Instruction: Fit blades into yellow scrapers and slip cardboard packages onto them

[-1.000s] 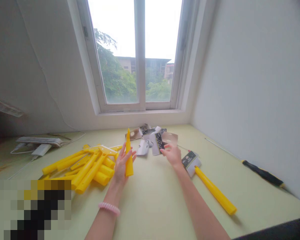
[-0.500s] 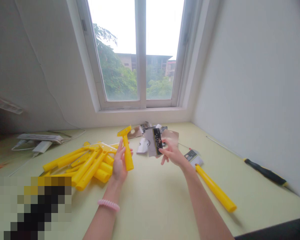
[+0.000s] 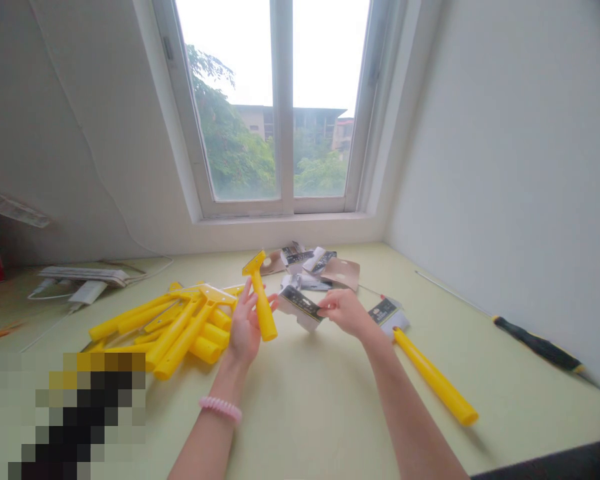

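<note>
The left hand (image 3: 245,331) grasps an uncarded scraper (image 3: 265,312); the right hand (image 3: 347,312) pinches a card (image 3: 301,303). One carded scraper (image 3: 436,377) lies toward the desk's (image 3: 310,413) right edge; the leftward pile (image 3: 180,333) seems uncarded.

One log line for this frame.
left hand: holding yellow scraper | right hand: pinching printed card | nearby: scraper pile, screwdriver

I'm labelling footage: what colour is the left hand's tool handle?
The tool handle is yellow, best in the head view.

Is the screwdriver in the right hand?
No, the right hand holds a printed card; the screwdriver lies apart on the table.
</note>
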A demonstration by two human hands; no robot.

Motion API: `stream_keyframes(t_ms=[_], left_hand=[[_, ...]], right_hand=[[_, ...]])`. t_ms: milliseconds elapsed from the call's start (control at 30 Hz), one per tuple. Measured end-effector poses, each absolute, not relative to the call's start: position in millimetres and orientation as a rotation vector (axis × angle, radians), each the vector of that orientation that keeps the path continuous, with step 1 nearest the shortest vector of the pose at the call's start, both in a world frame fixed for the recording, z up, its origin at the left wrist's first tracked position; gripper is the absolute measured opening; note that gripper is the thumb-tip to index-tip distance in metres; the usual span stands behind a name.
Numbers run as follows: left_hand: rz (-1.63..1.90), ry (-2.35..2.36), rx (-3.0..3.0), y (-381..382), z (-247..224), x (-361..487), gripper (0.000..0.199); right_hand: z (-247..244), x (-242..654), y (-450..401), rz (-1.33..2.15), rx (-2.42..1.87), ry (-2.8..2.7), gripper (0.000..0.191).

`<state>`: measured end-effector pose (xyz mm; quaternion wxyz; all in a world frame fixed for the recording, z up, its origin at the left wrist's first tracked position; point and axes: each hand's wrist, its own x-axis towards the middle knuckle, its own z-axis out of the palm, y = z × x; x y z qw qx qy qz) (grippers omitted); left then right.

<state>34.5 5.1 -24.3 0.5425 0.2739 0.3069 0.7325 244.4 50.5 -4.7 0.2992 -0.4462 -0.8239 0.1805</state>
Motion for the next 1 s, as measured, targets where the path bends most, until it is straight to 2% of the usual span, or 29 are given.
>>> stream_keyframes(t_ms=[100,300,500,633,733,867,1000], left_hand=[[1.703,0.74,0.67,7,-27,37,0.05],[1.714,0.82,0.687,9,-30,34,0.051],[1.773,0.877,0.766,6,-27,33,0.05],[1.879,0.81,0.745,5,-22,30,0.05],[1.991,0.773,0.698,5,-20,27,0.05],[2.074,0.758,0.731,3,-17,26,0.05],[2.082,0.766,0.785,1,-15,29,0.06]], right_hand=[[-8,242,52,0.413,-1.242,-2.151,0.02],[-8,237,50,0.269,-1.294,-2.151,0.013],[-7,236,50,0.139,-1.018,-2.117,0.012],[-5,240,51,0.384,-0.974,-2.09,0.009],[-3,244,49,0.63,-0.974,-2.113,0.013],[-3,244,44,0.707,-0.904,-2.26,0.023],[0,234,38,0.766,-0.761,-2.351,0.032]])
